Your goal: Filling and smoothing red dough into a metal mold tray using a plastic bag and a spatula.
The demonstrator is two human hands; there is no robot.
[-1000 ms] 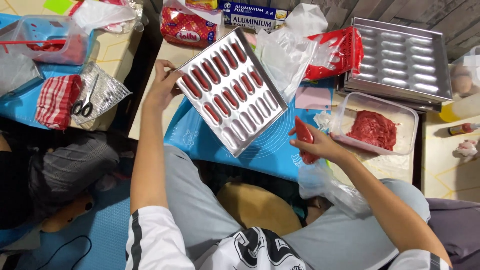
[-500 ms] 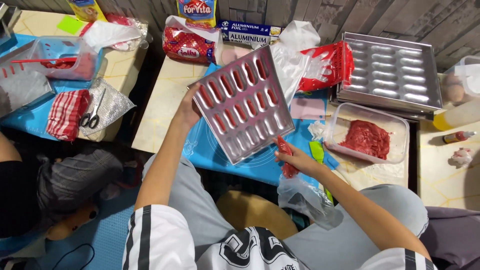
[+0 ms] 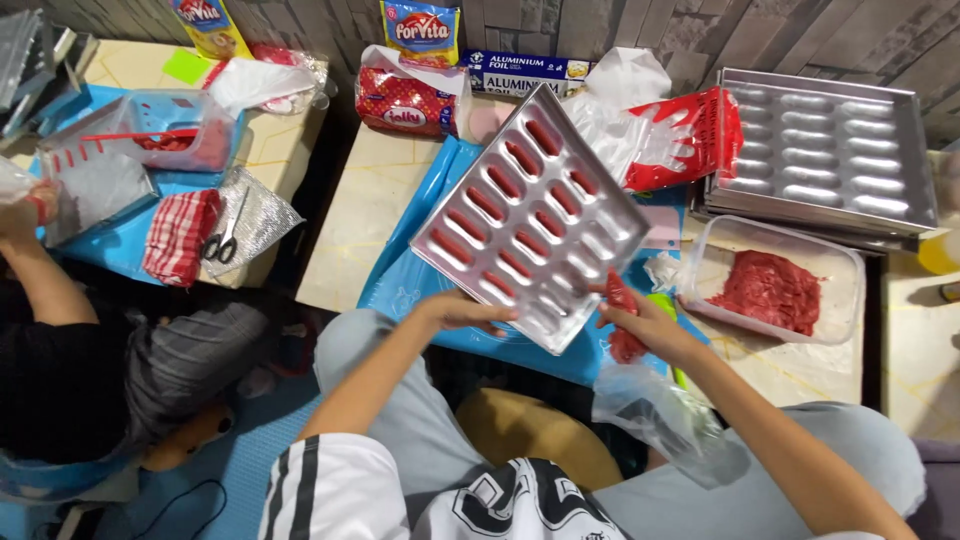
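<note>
Left hand (image 3: 462, 311) grips the near-left edge of the metal mould tray (image 3: 530, 215), fingers curled under it, thumb side on top. Tray is tilted, sits just beyond and between both hands, over the blue mat (image 3: 410, 285). Most oval cavities hold red meat filling; a few near the right edge look bare. Right hand (image 3: 650, 322) is closed around a clear piping bag (image 3: 640, 390) with red meat at its tip, tip touching the tray's near-right edge. Bag's loose tail hangs down over the lap. Right of that hand, a clear plastic tub (image 3: 845, 275) with red minced meat (image 3: 770, 290) on the worktop (image 3: 350, 220). Farther back, a second empty mould tray (image 3: 825, 150), red-printed plastic gloves (image 3: 680, 140), foil box (image 3: 525, 68). Far left, another person's arm (image 3: 40, 280), scissors (image 3: 222, 240) on a foil sheet.
</note>
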